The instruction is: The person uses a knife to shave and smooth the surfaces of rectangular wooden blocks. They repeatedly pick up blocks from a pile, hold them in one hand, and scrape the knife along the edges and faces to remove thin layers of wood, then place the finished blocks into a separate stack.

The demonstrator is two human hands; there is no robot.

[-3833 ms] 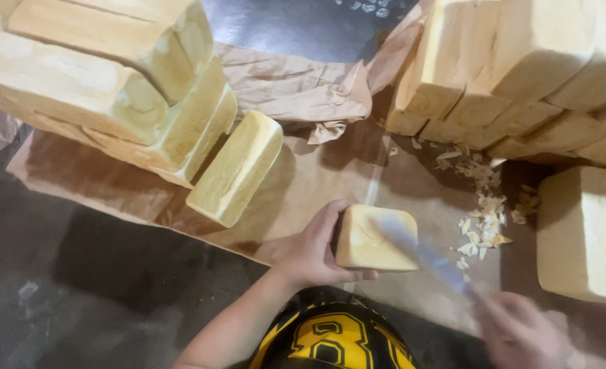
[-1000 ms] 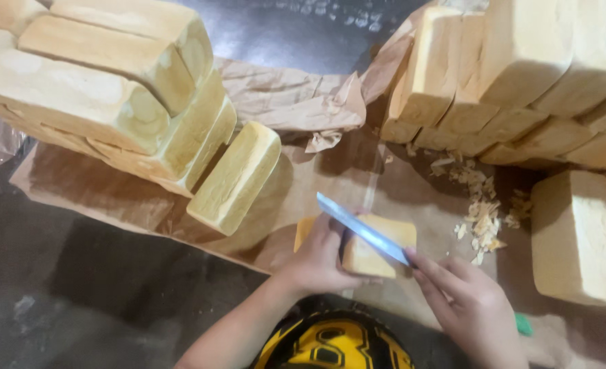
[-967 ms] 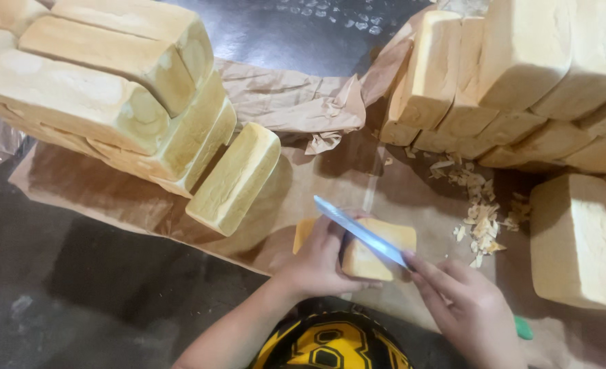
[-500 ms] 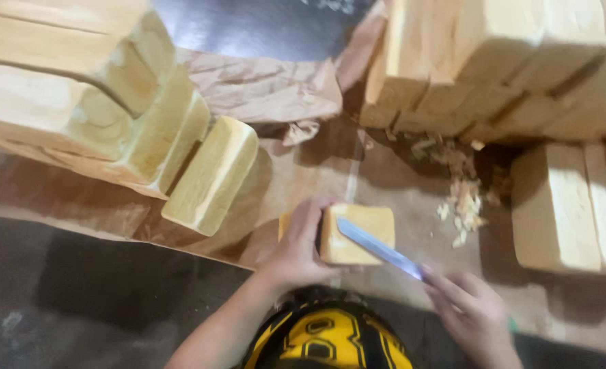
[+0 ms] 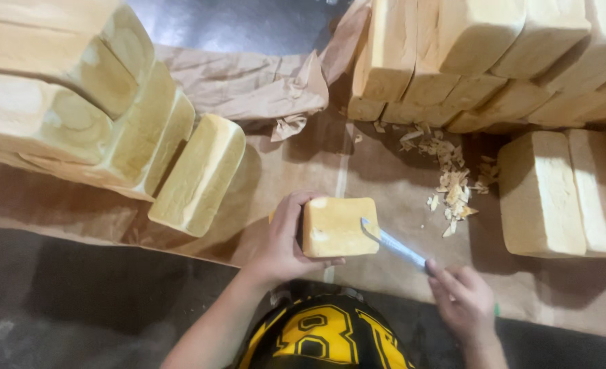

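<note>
Brown paper (image 5: 282,171) over a dark floor, loaves stacked either side: I note left hand (image 5: 282,239) clasping an upright bread loaf (image 5: 339,227) to steady it, right hand (image 5: 463,301) closed on a knife (image 5: 393,242), tip at the loaf's near-right edge, crust shavings (image 5: 450,188) beyond.

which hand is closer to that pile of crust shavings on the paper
Right. The right hand sits just below the crust shavings, holding the knife. The left hand is farther left, gripping the loaf.

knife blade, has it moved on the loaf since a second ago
Yes. The knife blade then lay across the top of the held loaf; now only its tip meets the loaf's right edge, drawn toward the right hand.
</note>
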